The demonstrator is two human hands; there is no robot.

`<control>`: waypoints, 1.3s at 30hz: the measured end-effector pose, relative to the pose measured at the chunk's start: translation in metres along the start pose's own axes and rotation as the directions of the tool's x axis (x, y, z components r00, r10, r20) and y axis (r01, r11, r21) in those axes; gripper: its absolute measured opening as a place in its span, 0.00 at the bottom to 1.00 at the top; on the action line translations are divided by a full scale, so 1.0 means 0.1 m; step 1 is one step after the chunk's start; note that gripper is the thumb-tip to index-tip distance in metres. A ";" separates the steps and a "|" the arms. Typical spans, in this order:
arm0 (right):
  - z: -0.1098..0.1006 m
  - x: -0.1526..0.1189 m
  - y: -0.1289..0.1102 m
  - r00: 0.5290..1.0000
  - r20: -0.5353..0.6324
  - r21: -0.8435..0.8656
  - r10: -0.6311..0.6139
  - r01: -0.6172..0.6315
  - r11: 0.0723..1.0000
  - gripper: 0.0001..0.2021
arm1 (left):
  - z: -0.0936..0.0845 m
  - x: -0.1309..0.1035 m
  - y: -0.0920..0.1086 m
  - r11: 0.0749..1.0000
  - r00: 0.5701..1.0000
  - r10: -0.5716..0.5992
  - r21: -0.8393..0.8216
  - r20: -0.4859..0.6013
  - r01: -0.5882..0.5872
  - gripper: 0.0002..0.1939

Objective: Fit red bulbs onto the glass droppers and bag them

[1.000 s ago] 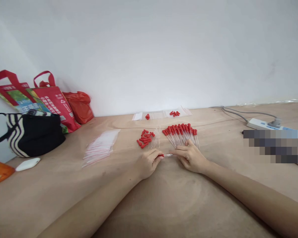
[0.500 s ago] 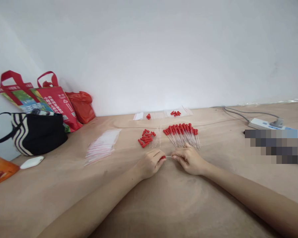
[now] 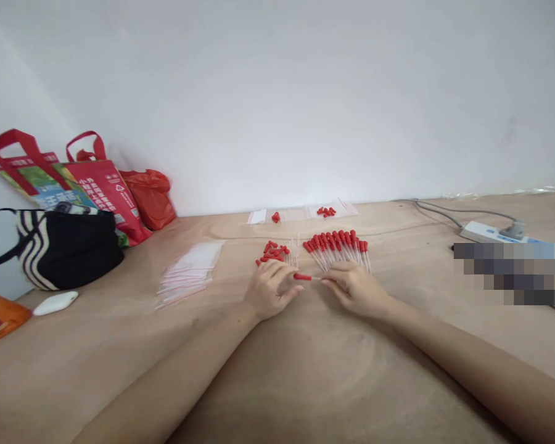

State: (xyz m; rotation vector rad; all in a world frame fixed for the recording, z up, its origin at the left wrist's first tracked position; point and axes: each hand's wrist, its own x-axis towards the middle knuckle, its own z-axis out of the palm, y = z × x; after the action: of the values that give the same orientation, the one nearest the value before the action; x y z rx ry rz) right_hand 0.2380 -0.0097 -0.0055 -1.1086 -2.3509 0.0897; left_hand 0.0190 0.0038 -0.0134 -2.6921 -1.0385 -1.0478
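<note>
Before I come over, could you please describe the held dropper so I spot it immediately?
On the table, find the fanned droppers; the right hand is in front of them. It pinches the held dropper, which, unlike those, points its red bulb leftward.

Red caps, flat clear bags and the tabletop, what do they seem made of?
Red caps: probably rubber or soft plastic, smooth and opaque. Clear bags: apparently thin plastic film, see-through with red-lined edges. Tabletop: likely wood or veneer, fairly dull, judging by its brown swirling grain.
</note>
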 end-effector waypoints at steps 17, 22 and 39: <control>0.31 0.77 0.11 0.781 -0.060 -0.178 0.621 -0.621 0.764 0.11 | -0.02 -0.02 -0.43 0.834 0.833 -0.539 0.061 -0.124 0.548 0.04; 0.32 0.80 0.12 0.766 -0.036 -0.259 0.642 -0.627 0.734 0.13 | -0.03 -0.01 -0.39 0.843 0.842 -0.531 0.041 -0.101 0.536 0.07; 0.37 0.95 -0.20 0.746 0.148 -0.281 0.649 -0.597 0.751 0.15 | -0.03 -0.03 -0.33 0.861 0.861 -0.500 0.056 -0.092 0.506 0.04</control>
State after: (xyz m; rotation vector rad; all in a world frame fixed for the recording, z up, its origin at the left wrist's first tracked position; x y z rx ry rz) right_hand 0.1567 0.0529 0.0094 -2.0787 -2.1004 0.2234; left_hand -0.0049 0.0266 -0.0191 -2.3438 -1.7884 -1.1283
